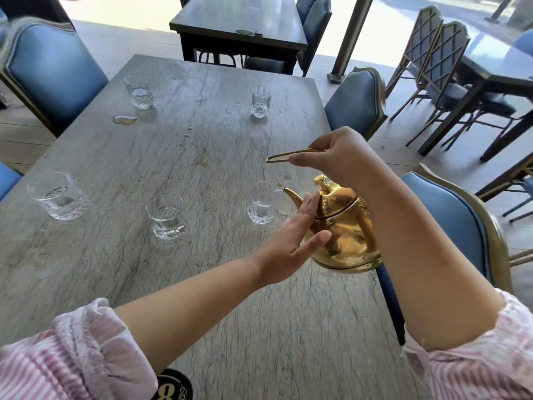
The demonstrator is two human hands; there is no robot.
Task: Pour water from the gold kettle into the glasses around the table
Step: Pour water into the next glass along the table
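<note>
Your table [173, 157], a long grey slab with dark veining, fills the space beyond your fingers, with blue chairs [54, 73] along both its sides. Just past your left fingertips hangs the gold kettle [343, 229], lifted clear of the table and tipped forward, its lid knob [320, 180] leaning toward the spout [292, 194]. Your right hand [343, 160] is above the kettle body, fingers curled and closed around the thin gold handle [284, 155], whose loop sticks out past your thumb. Your left hand [291, 241] is flat, fingers straight and close together with the thumb held apart, the fingertips resting against the kettle's side beside the base of the spout (the palm stays off the metal). The spout tip sits at the rim of the nearest glass [264, 202], just beyond your left fingertips, and there is water in it. To the left of those fingers stand a second glass [165, 216] and, farther out, a third glass [57, 196], both holding water. Well beyond your right knuckles are two far glasses [261, 102], one on each side. A small puddle [125, 120] lies near the far left one.
</note>
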